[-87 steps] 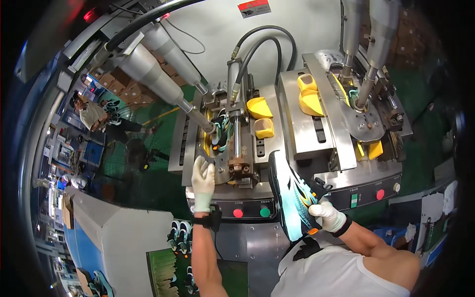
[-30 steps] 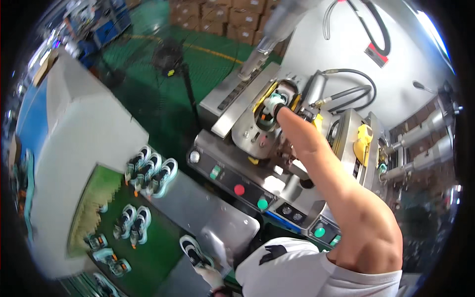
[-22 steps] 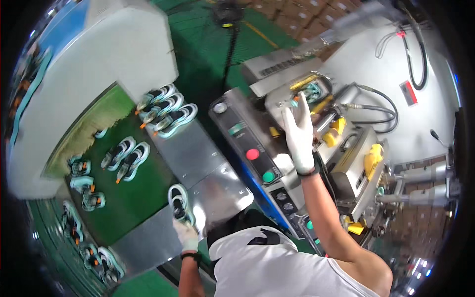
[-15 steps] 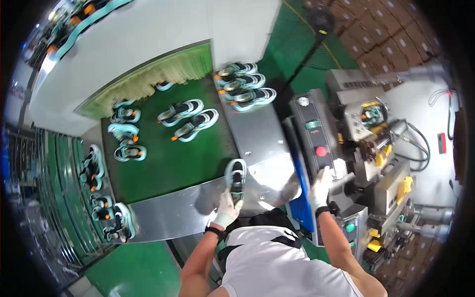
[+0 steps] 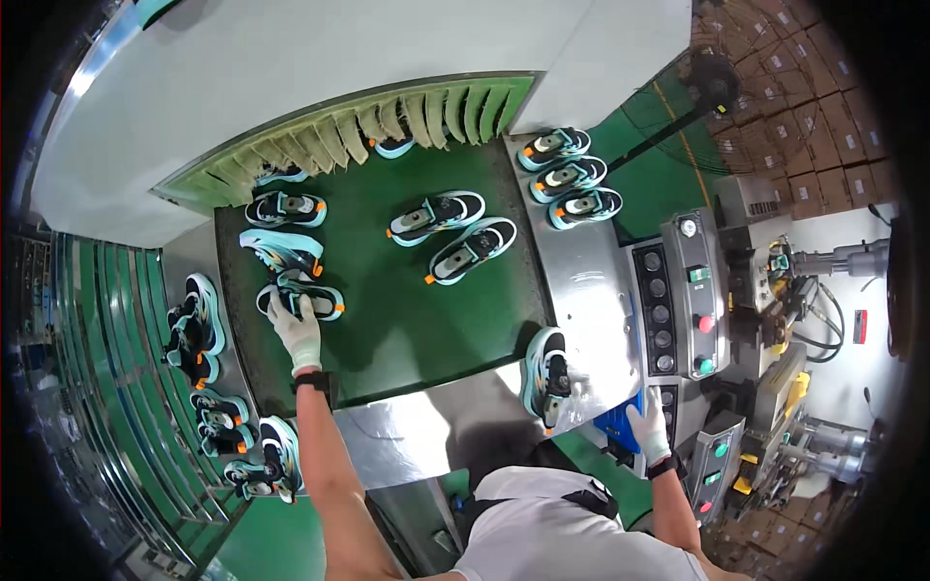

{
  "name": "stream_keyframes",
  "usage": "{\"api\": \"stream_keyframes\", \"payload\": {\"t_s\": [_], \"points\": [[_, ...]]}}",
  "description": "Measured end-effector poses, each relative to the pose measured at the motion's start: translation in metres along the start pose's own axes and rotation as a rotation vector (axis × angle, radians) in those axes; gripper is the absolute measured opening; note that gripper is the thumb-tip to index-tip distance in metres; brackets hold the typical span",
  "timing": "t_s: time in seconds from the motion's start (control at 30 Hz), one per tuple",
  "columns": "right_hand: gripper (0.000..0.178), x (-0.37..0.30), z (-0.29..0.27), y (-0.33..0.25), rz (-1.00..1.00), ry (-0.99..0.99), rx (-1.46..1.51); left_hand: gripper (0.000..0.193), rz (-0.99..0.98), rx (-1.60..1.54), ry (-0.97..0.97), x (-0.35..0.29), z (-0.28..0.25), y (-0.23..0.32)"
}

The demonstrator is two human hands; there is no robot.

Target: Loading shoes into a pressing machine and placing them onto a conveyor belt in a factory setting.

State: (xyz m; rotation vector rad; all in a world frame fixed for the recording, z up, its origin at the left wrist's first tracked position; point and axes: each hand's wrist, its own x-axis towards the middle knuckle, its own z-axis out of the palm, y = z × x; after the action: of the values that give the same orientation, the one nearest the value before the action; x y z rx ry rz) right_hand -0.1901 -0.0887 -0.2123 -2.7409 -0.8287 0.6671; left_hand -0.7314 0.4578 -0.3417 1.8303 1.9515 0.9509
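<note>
My left hand (image 5: 295, 334), in a white glove, is at a black, white and light-blue shoe (image 5: 325, 298) on the green belt. Thumb and fingers are spread at its near side, seemingly touching it; no closed grip shows. Just beyond it, another shoe (image 5: 281, 249) is tipped on its side. A single shoe (image 5: 548, 373) stands on the metal ledge (image 5: 387, 436) between my hands, its orange tab towards me. My gloved right hand (image 5: 649, 433) holds nothing, fingers apart, beside the blue panel (image 5: 620, 423) of the machine.
Two shoes (image 5: 472, 249) lie mid-belt (image 5: 407, 334), near a fringed curtain (image 5: 339, 140). More shoes (image 5: 572, 177) line the right ledge; several (image 5: 279, 450) crowd the left edge. At right stands a machine with a button panel (image 5: 699, 300). A fan (image 5: 712, 82) and cartons (image 5: 823, 145) are behind.
My left hand has let go of the shoe on the ledge and moved left to one on the belt. My right hand has moved down from the button panel. The view has shifted.
</note>
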Motion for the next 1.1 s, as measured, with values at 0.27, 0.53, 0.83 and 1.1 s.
{"api": "stream_keyframes", "payload": {"t_s": [0.27, 0.53, 0.83, 1.1], "points": [[0.072, -0.017, 0.044, -0.050, -0.067, -0.127, 0.073, 0.034, 0.161, -0.005, -0.079, 0.011, -0.016, -0.012], [0.081, -0.087, -0.054, -0.161, -0.176, -0.222, 0.646, 0.018, 0.510, -0.323, -0.605, -0.129, -0.035, 0.258], [0.060, -0.126, -0.140, -0.058, -0.144, 0.478, 0.918, 0.033, 1.498, -0.743, -1.154, -0.391, -0.043, 0.595], [0.055, -0.277, -0.184, 0.171, 0.088, 0.739, 1.934, 0.058, 1.652, -1.116, -1.357, -0.628, -0.072, 0.777]]}}
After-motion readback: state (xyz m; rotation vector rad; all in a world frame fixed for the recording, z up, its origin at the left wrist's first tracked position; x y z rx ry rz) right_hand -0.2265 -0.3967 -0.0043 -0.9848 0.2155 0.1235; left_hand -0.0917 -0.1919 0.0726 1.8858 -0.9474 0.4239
